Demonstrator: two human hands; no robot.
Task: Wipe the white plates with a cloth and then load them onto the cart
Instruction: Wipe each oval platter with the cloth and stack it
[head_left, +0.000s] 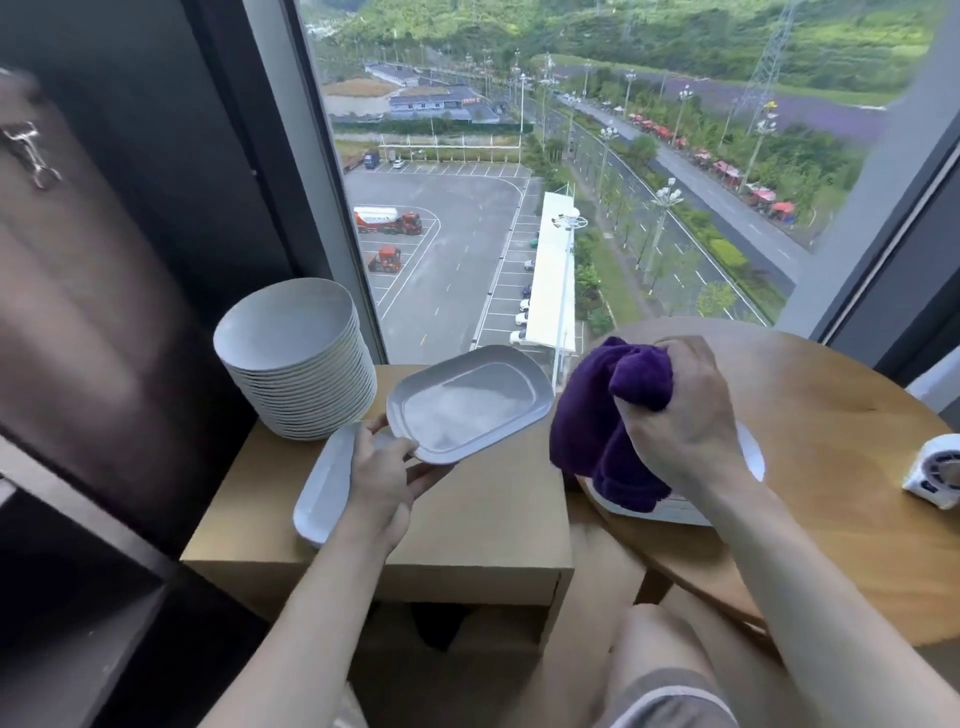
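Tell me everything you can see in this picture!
stack: one pile of round plates, white, on the box by the window
held plate: one, white, oblong, lifted above the box
box plate: one, white, on the box under the left hand
table plate: one, white, on the table, mostly under the cloth
cloth: one, purple, bunched over the table plate
box: one, tan, below the window
table: one, wooden, round, right side
gadget: one, white, table's right edge
window: one, car park outside
left hand: holds the held plate's edge
right hand: grips the cloth
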